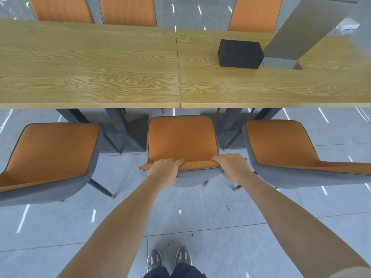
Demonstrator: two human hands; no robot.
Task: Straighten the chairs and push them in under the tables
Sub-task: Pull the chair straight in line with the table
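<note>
head view, the grip: left hand (163,169) and right hand (230,166) sit apart, one toward each end of the backrest top of the middle chair (181,137). Fingers are curled over the orange front and thumbs are on the grey back, so both are clamped on it.
why like that: my guess is the wide two-hand hold lets you steer and shove at once, so the chair goes in square.
where the chair is: on the floor (200,227), facing the seam where the left table (88,63) meets the right table (261,87). The seat front is near the table edge but, as far as I can see, not under it yet.
neighbours: left chair (54,153) and right chair (281,145) flank it, both out from the tables. They look a bit turned, though the wide lens bends things.
in the way: the table base (130,135) on the left, plus another on the right. The chair legs would have to slot between them, I reckon.
on top: a black box (240,54) on the right table, just beside a slanted grey post (301,31). Neither blocks the chair.
far side: three more orange chairs (128,11) are across the tables, with only their backs showing.
floor bits: a small scrap of litter (228,208) lies behind the chair, and the person's shoes (154,259) are at the bottom.
</note>
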